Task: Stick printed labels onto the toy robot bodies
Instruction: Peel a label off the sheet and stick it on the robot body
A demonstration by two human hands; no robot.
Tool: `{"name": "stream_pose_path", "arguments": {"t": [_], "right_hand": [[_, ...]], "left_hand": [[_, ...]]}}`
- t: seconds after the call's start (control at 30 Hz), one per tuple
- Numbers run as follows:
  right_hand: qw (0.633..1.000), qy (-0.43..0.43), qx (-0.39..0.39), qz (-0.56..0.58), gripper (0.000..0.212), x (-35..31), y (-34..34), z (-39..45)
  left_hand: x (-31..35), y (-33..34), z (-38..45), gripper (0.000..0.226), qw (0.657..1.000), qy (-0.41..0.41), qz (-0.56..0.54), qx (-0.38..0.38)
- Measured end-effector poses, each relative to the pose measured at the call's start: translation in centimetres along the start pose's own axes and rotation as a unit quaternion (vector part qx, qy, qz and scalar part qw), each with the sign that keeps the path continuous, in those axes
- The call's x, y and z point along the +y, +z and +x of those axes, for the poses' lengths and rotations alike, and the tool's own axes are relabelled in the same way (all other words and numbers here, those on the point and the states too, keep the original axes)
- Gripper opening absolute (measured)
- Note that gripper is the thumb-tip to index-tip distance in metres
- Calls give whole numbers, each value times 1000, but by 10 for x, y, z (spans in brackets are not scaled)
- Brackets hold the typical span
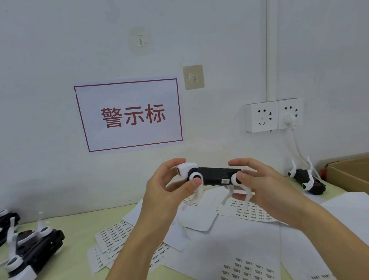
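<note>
Gripped at both ends by left hand [170,190] and right hand [263,186], toy robot [213,175] raised at frame centre, one small label [225,181] already stuck on. Further robots [30,253] at lower left, label status indiscernible. Label sheets [246,270] partly peeled; print illegible.

Bare table strip [74,221] between left toy robots [30,249] and label sheets [113,235].
</note>
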State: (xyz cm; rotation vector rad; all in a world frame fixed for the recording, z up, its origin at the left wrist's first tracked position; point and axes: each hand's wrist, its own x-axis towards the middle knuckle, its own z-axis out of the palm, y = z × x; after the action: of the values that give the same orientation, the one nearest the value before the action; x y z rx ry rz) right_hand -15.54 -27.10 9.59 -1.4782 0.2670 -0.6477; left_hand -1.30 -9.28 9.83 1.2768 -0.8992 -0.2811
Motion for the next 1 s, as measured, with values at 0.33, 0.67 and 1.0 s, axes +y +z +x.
{"name": "stream_pose_path", "arguments": {"t": [0.33, 0.67, 1.0], "right_hand": [[994, 74, 50, 66, 35, 22, -5, 2], [995, 68, 54, 57, 31, 20, -8, 2], [997, 54, 61, 2, 28, 10, 7, 0]], "left_hand": [[1, 14, -1, 24, 997, 38, 56, -31], [-3, 11, -1, 34, 998, 8, 58, -35], [-10, 16, 0, 18, 995, -72, 66, 12]]}}
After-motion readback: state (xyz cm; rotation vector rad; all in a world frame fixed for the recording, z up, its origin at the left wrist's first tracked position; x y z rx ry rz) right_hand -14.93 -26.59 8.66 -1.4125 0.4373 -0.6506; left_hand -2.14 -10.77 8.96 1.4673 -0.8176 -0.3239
